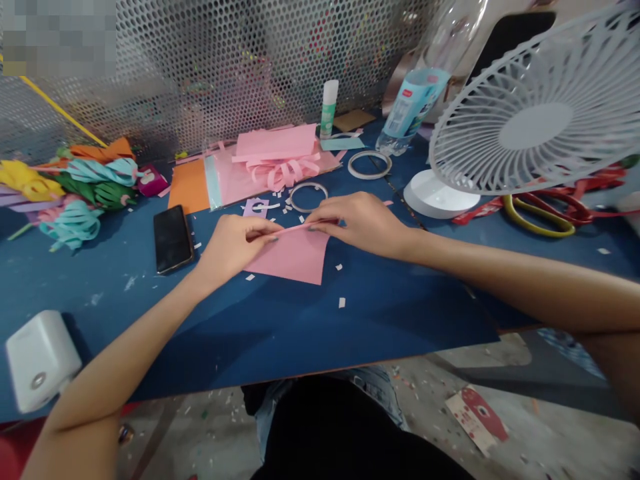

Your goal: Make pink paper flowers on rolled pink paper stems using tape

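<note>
Pink sheet: far edge apparently folded, near portion left flat; left hand and right hand pinch the fold.

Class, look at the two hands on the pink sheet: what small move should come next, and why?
Probably slide the left hand and right hand apart along the far edge of the pink sheet, pressing lightly: both pinch that edge close together, and it seems narrowly folded there, though the fold is hard to make out.
</note>
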The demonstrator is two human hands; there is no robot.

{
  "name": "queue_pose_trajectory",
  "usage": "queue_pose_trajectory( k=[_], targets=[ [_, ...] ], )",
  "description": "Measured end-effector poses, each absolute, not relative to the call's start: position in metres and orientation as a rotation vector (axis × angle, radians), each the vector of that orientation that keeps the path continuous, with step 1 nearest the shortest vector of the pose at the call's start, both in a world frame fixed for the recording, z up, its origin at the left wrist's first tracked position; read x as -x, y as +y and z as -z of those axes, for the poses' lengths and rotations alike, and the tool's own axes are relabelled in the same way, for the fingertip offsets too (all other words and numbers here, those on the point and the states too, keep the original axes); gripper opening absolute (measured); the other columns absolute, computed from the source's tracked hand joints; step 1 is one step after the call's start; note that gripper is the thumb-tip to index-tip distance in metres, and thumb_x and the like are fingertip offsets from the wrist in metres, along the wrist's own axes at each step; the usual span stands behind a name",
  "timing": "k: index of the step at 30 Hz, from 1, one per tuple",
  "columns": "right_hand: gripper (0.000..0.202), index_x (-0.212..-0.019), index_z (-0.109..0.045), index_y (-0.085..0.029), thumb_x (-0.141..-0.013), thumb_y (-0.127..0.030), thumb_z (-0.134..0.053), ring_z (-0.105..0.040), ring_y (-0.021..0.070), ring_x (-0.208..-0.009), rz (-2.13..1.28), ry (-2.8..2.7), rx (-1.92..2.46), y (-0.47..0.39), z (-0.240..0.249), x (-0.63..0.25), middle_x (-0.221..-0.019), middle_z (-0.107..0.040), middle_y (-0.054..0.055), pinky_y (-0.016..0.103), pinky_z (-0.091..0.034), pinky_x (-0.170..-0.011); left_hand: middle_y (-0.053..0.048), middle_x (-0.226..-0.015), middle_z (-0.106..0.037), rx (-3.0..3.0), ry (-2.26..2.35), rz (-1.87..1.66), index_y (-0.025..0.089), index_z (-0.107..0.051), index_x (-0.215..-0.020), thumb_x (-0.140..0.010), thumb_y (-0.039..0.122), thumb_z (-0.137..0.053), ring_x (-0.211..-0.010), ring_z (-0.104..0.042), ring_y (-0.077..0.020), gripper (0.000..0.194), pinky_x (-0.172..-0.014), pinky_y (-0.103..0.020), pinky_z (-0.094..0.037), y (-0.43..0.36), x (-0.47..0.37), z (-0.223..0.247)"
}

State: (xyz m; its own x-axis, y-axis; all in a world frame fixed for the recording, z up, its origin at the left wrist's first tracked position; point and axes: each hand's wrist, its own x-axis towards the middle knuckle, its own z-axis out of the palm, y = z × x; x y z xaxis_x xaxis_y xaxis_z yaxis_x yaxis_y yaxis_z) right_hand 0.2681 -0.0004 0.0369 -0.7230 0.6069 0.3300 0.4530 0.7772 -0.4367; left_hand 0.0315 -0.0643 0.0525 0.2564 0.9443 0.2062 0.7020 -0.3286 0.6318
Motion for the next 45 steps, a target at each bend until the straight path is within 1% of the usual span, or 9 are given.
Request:
queue_pose_trajectory(
  k=[6,11,14,18,21,27,31,35,45],
  targets=[
    [0.025,-0.104,-0.076,-0.019,-0.091,-0.020,-0.055,-0.070,0.0172,-0.086,-0.814,-2.429,0.781,0.006,-0.033,-0.269,-0.098,-0.076,0.003,0.026,-0.050,-0.072,-0.007,-0.104,-0.076,-2.587,1.425,-0.815,0.020,-0.074,-0.107,-0.092,0.017,-0.051,-0.093,-0.072,-0.0209,0.028,-0.082,-0.031,-0.058,-0.071,-0.030,-0.048],
    [0.019,-0.096,-0.078,-0.021,-0.091,-0.024,-0.060,-0.069,0.0199,-0.088,-0.466,-2.383,0.714,0.004,-0.030,-0.272,-0.094,-0.076,0.005,0.030,-0.050,-0.075,-0.004,-0.088,-0.078,-2.097,1.441,-0.786,0.019,-0.077,-0.092,-0.082,0.021,-0.067,-0.078,-0.073,-0.0171,0.015,-0.076,-0.026,-0.059,-0.064,-0.032,-0.052],
    [0.021,-0.098,-0.077,-0.023,-0.094,-0.027,-0.057,-0.068,0.0209,-0.092,-0.310,-2.429,0.699,0.003,-0.031,-0.273,-0.096,-0.075,0.004,0.030,-0.049,-0.075,-0.004,-0.086,-0.078,-1.939,1.418,-0.774,0.018,-0.077,-0.091,-0.079,0.021,-0.069,-0.077,-0.073,-0.0174,0.016,-0.076,-0.026,-0.060,-0.061,-0.032,-0.053],
    [0.023,-0.104,-0.075,-0.021,-0.095,-0.027,-0.055,-0.069,0.0191,-0.090,-0.476,-2.504,0.705,0.004,-0.030,-0.272,-0.102,-0.075,0.005,0.029,-0.050,-0.074,-0.003,-0.090,-0.078,-2.156,1.508,-0.806,0.022,-0.078,-0.089,-0.083,0.021,-0.064,-0.083,-0.073,-0.0179,0.015,-0.080,-0.027,-0.058,-0.066,-0.032,-0.055],
    [0.023,-0.102,-0.076,-0.020,-0.094,-0.028,-0.055,-0.068,0.0180,-0.085,-0.589,-2.407,0.702,0.005,-0.028,-0.271,-0.097,-0.075,0.006,0.029,-0.050,-0.073,-0.003,-0.092,-0.078,-2.250,1.541,-0.817,0.023,-0.078,-0.090,-0.085,0.022,-0.063,-0.086,-0.072,-0.0188,0.015,-0.083,-0.029,-0.057,-0.071,-0.034,-0.059],
    [0.020,-0.093,-0.077,-0.025,-0.093,-0.031,-0.059,-0.063,0.0203,-0.088,-0.405,-2.314,0.650,0.002,-0.029,-0.272,-0.087,-0.074,0.004,0.033,-0.050,-0.077,-0.004,-0.088,-0.077,-1.879,1.443,-0.743,0.019,-0.078,-0.092,-0.079,0.022,-0.067,-0.080,-0.073,-0.0185,0.017,-0.080,-0.029,-0.061,-0.066,-0.033,-0.059],
    [0.025,-0.095,-0.077,-0.025,-0.096,-0.033,-0.053,-0.063,0.0218,-0.091,-0.247,-2.402,0.688,0.000,-0.029,-0.273,-0.090,-0.073,0.005,0.034,-0.048,-0.078,-0.005,-0.088,-0.077,-1.892,1.446,-0.780,0.019,-0.078,-0.091,-0.079,0.021,-0.066,-0.080,-0.073,-0.0184,0.017,-0.079,-0.028,-0.060,-0.065,-0.032,-0.056],
    [0.028,-0.104,-0.074,-0.023,-0.098,-0.032,-0.048,-0.064,0.0210,-0.092,-0.327,-2.459,0.636,0.002,-0.027,-0.271,-0.095,-0.073,0.006,0.033,-0.048,-0.080,-0.004,-0.091,-0.078,-2.127,1.559,-0.834,0.022,-0.078,-0.090,-0.083,0.022,-0.064,-0.084,-0.072,-0.0192,0.016,-0.082,-0.029,-0.058,-0.069,-0.035,-0.057],
    [0.019,-0.092,-0.078,-0.026,-0.091,-0.030,-0.060,-0.059,0.0217,-0.088,-0.408,-2.310,0.626,0.002,-0.034,-0.272,-0.084,-0.073,0.004,0.036,-0.048,-0.075,-0.005,-0.086,-0.077,-1.800,1.404,-0.774,0.018,-0.078,-0.091,-0.079,0.022,-0.067,-0.079,-0.073,-0.0179,0.017,-0.078,-0.028,-0.061,-0.064,-0.033,-0.057]
  ],
)
